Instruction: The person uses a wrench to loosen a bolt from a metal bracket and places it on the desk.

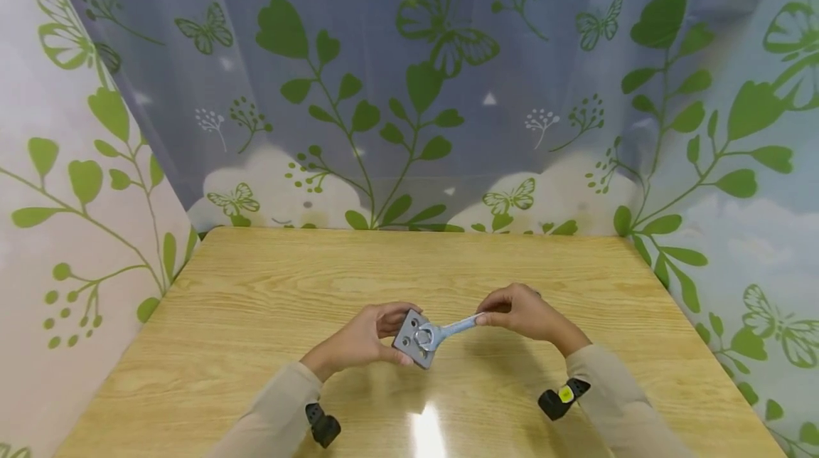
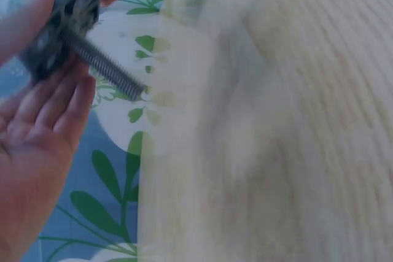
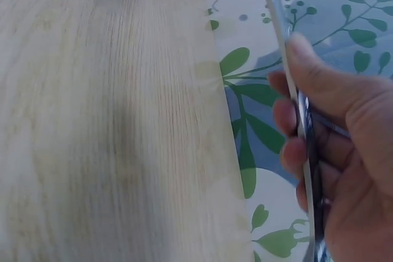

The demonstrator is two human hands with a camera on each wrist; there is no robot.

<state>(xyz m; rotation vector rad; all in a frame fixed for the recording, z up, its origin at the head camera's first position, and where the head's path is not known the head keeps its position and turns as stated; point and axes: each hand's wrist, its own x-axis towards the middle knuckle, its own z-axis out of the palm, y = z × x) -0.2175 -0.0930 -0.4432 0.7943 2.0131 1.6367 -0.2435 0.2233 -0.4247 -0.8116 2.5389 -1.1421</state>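
My left hand [image 1: 360, 341] holds a grey metal block [image 1: 412, 351] with several holes, thumb and fingers at its edges, tilted above the table. A hex bolt head [image 1: 422, 336] sits on the face of the block. In the left wrist view the bolt's threaded shank [image 2: 107, 69] sticks out of the other side. The right hand [image 1: 526, 316] grips a wrench [image 1: 457, 327] near the far end of its handle. Around the bolt head lies the wrench's other end; how tightly it fits cannot be told. The right wrist view shows fingers curled round the handle [image 3: 296, 99].
Both hands are over a wood-grain table [image 1: 288, 266]. Behind it hangs a blue curtain [image 1: 384, 124] printed with leaves and butterflies, and similar panels stand at both sides. Each wrist carries a small black camera [image 1: 325, 429] on a strap.
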